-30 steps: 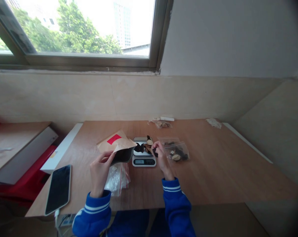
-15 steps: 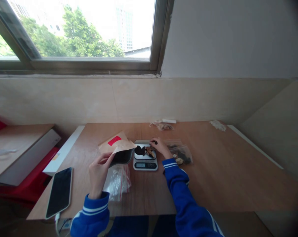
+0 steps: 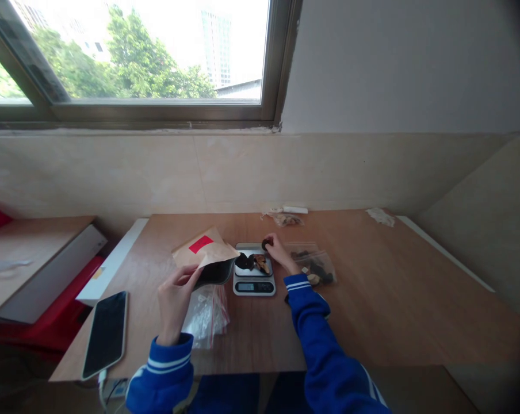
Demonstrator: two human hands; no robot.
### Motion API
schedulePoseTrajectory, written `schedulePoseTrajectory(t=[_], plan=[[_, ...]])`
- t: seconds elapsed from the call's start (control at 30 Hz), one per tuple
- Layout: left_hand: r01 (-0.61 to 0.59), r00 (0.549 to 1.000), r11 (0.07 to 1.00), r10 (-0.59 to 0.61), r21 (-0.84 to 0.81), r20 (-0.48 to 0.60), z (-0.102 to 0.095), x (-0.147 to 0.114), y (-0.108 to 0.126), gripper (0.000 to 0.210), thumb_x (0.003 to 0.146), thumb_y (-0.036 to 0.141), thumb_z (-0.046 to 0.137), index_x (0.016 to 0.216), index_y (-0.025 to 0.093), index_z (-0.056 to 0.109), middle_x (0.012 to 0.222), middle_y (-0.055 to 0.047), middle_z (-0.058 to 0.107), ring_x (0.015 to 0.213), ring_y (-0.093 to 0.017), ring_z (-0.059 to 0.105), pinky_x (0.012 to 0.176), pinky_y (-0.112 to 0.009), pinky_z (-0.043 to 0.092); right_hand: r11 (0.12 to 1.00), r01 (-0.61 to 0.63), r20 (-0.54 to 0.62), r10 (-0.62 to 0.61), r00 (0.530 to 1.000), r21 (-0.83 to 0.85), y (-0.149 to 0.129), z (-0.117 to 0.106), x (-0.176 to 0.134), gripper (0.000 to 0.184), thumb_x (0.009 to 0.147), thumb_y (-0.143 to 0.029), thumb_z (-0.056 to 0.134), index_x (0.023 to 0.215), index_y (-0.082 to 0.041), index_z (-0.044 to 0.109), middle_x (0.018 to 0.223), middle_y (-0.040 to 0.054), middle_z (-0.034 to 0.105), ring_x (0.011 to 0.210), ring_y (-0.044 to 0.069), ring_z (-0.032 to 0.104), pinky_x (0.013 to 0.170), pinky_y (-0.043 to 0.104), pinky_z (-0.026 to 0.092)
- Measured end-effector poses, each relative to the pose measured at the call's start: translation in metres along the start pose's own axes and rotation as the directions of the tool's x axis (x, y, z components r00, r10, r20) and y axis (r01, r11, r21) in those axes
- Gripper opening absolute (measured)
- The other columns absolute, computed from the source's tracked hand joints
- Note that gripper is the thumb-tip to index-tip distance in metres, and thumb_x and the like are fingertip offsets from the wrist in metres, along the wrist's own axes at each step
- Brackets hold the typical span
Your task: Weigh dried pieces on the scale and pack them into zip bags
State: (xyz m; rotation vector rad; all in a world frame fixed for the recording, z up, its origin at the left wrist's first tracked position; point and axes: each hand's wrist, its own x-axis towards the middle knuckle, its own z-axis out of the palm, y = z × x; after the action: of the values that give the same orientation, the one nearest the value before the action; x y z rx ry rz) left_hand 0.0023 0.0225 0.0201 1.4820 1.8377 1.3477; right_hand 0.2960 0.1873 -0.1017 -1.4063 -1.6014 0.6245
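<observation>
My left hand (image 3: 176, 296) is closed on the near edge of a brown paper pouch (image 3: 217, 252) with a red label, tilted so its dark opening faces me beside the scale. On the small kitchen scale (image 3: 254, 288) lie black dried slices (image 3: 243, 261) and brown, curled dried pieces (image 3: 261, 264). Over the scale's far right corner, my right hand (image 3: 279, 253) pinches a dark, roundish dried slice (image 3: 267, 244). The digits on the scale's display are too small to read.
Clear zip bags (image 3: 206, 316) lie in front of the pouch. Filled zip bags (image 3: 318, 269) rest right of the scale, near my right forearm. A smaller bag (image 3: 287, 219) sits at the back. A phone (image 3: 105, 334) with a plugged-in cable lies front left.
My right hand has risen slightly toward the back, and the dark slice in its fingers now shows more of its face. The pouch and the pieces on the scale look nearly the same.
</observation>
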Motion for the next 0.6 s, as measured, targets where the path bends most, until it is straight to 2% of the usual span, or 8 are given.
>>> schedulePoseTrajectory(t=[0.1,0.23,0.4,0.47,0.6], plan=[[-0.008,1.0,1.0,0.008,-0.006,0.004,-0.003,-0.001,0.0,0.031,0.077,0.052,0.066,0.084,0.023,0.074,0.083,0.0,0.075,0.076,-0.02,0.071,0.069,-0.026,0.053,0.999,0.008,0.031,-0.009,0.999,0.031,-0.004,0.011,-0.004,0.018,0.074,-0.019,0.051,0.092,-0.021,0.052,0.088,0.0006,0.061,0.081,0.015,0.059,0.078,0.031,0.049],[-0.008,1.0,1.0,0.008,-0.02,0.023,-0.004,-0.002,-0.001,0.03,0.077,0.052,0.066,0.084,0.024,0.074,0.086,0.0,0.075,0.076,-0.019,0.071,0.07,-0.025,0.052,1.0,0.003,0.031,-0.002,1.0,-0.023,-0.012,0.006,-0.015,0.013,0.076,-0.022,0.057,0.089,-0.021,0.058,0.088,0.0032,0.065,0.086,0.019,0.059,0.086,0.038,0.047],[-0.022,1.0,1.0,0.022,-0.009,0.014,-0.005,-0.003,-0.002,0.031,0.077,0.053,0.066,0.086,0.024,0.074,0.087,0.0,0.075,0.077,-0.019,0.071,0.072,-0.026,0.052,0.994,0.035,-0.057,-0.041,0.998,-0.103,-0.027,-0.027,-0.042,0.024,0.08,-0.03,0.058,0.102,-0.022,0.061,0.108,0.0094,0.065,0.108,0.026,0.055,0.099,0.047,0.039],[-0.023,1.0,1.0,0.023,-0.003,0.004,-0.005,-0.002,-0.003,0.031,0.077,0.053,0.066,0.086,0.024,0.074,0.087,0.0,0.075,0.077,-0.019,0.071,0.072,-0.026,0.052,0.995,0.059,-0.084,-0.066,0.994,-0.086,-0.033,-0.045,-0.062,0.026,0.086,-0.035,0.052,0.105,-0.021,0.061,0.11,0.0105,0.064,0.107,0.025,0.057,0.097,0.045,0.043],[-0.029,1.0,1.0,0.029,0.008,-0.011,-0.005,0.001,-0.003,0.031,0.077,0.053,0.066,0.085,0.025,0.074,0.084,0.0,0.075,0.076,-0.02,0.071,0.073,-0.027,0.052,1.0,-0.003,0.019,0.003,1.0,-0.022,-0.037,-0.068,-0.119,0.027,0.091,-0.039,0.045,0.101,-0.022,0.063,0.103,0.008,0.066,0.094,0.022,0.063,0.085,0.038,0.051]])
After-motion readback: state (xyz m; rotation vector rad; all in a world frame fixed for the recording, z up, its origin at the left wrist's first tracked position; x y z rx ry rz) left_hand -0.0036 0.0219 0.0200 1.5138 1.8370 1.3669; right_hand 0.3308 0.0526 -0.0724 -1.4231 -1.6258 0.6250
